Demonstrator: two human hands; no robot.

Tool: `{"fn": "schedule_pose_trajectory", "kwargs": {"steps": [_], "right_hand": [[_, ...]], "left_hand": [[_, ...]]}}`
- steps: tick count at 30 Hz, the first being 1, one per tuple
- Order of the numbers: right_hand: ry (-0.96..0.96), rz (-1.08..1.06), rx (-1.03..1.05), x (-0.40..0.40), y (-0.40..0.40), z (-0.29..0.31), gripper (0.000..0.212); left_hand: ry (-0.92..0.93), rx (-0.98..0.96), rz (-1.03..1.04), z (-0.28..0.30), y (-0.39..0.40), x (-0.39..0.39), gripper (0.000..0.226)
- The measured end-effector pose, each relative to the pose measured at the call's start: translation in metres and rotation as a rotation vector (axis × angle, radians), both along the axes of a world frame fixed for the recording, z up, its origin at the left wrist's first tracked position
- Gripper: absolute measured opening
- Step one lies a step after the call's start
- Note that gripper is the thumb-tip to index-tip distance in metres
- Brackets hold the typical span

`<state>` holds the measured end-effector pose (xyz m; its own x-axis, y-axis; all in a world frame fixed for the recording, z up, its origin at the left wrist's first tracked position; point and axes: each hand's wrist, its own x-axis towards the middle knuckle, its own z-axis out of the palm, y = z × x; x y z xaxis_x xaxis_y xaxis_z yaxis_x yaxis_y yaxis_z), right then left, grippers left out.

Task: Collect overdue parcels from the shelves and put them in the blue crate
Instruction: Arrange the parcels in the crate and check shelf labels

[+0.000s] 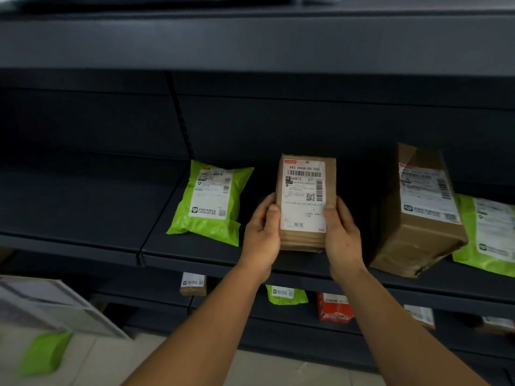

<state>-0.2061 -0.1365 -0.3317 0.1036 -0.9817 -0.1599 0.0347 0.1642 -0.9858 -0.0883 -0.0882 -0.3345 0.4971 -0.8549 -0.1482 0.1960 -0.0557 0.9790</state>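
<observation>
A small brown cardboard parcel [305, 201] with a white shipping label stands tilted above the dark shelf [195, 246]. My left hand [262, 232] grips its left side and my right hand [341, 235] grips its right side, thumbs on the label. To its left a green plastic mailer [211, 201] lies on the same shelf. A larger brown box [418, 213] rests on the shelf to the right, with another green mailer [487, 235] beyond it. No blue crate is visible.
The lower shelf holds a small brown box [193, 284], a green mailer [285, 295], a red parcel [334, 307] and more parcels at right. A green mailer [46, 353] lies on the tiled floor at lower left beside a pale grey container [55, 305].
</observation>
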Motion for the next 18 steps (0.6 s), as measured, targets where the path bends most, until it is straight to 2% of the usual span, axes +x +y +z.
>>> {"fn": "schedule_pose_trajectory", "kwargs": {"steps": [3, 5, 13, 18], "right_hand": [[-0.028, 0.025, 0.008, -0.001, 0.003, 0.003, 0.022], [-0.050, 0.043, 0.013, -0.002, 0.006, 0.006, 0.021], [-0.059, 0.095, 0.026, -0.017, 0.013, 0.013, 0.030], [-0.057, 0.127, 0.054, -0.035, 0.029, 0.021, 0.038]], "left_hand": [[-0.008, -0.001, 0.022, 0.003, 0.005, -0.002, 0.031], [-0.010, 0.002, 0.039, 0.005, 0.008, -0.004, 0.030], [0.029, 0.037, 0.133, 0.023, 0.020, -0.026, 0.021], [0.033, 0.057, 0.170, 0.034, 0.039, -0.046, 0.023]]}}
